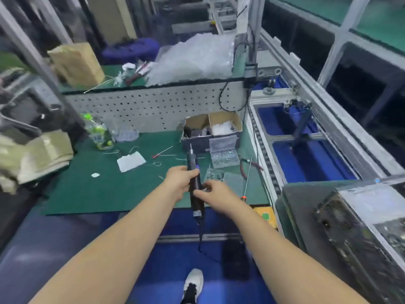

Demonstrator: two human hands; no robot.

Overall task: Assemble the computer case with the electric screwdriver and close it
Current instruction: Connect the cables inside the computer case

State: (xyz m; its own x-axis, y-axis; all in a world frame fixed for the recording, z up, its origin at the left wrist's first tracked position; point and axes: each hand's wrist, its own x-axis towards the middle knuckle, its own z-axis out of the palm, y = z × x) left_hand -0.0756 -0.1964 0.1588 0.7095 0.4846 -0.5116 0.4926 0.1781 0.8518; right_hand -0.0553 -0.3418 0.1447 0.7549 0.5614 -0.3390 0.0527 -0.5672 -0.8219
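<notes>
Left hand [178, 183] grips the screwdriver [194, 178] above the bench [105, 189]; right hand [213, 191] pinches its lower body, fingers curled; the case [359, 224], right of it, is cut off.

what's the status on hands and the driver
Left hand grips electric screwdriver mid-body, bit pointing away. Right hand pinches its lower body. Computer case off right, untouched.

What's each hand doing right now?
Left hand: grips the electric screwdriver.
Right hand: fingers pinch the same screwdriver lower down.
</notes>
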